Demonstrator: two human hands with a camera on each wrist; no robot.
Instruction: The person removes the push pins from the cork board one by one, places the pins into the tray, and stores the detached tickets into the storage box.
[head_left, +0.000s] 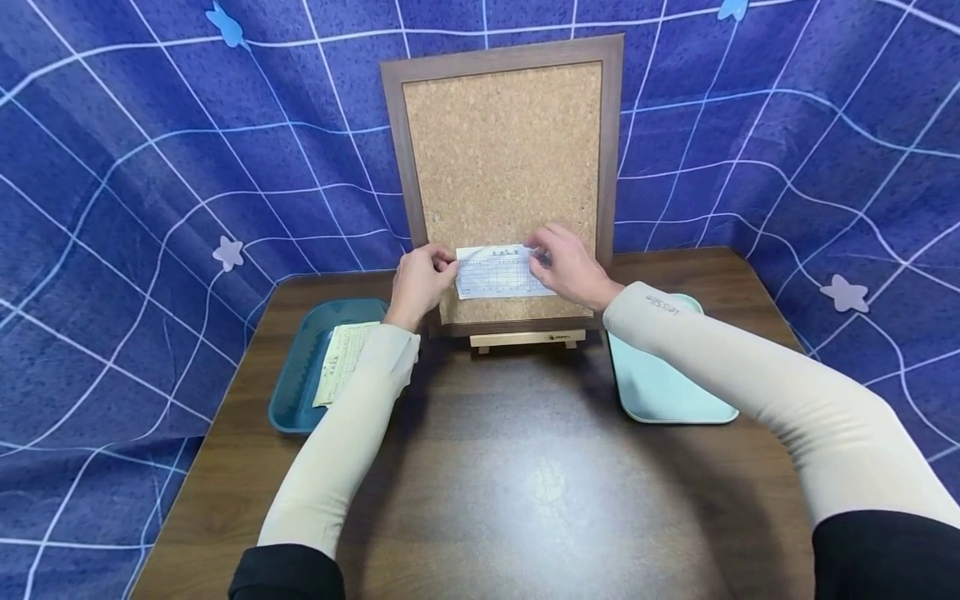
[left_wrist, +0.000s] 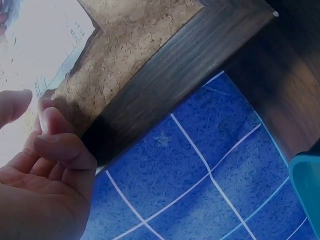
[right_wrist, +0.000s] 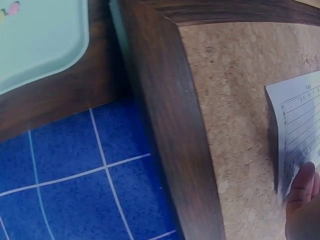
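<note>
A paper form point(head_left: 495, 277) with a printed table lies against the lower part of the cork board point(head_left: 504, 158). At its left edge, my left hand point(head_left: 422, 283) pinches the upper corner between thumb and fingertips. The left wrist view shows this hand point(left_wrist: 52, 170) with its fingers curled beside the form's corner point(left_wrist: 55, 45). My right hand point(head_left: 570, 265) holds the upper right part of the form, covering that corner in the head view. In the right wrist view a fingertip point(right_wrist: 305, 175) lies over the front of the form point(right_wrist: 300, 120), whose side edge stands slightly off the cork.
The brown-framed board leans on a small wooden stand point(head_left: 527, 337) on the table point(head_left: 525, 483). Left of it, a teal tray point(head_left: 288, 392) holds yellowish printed papers point(head_left: 345, 358). A pale mint tray point(head_left: 667, 392) lies on the right, partly under my right arm. A blue gridded curtain point(head_left: 300, 192) hangs behind.
</note>
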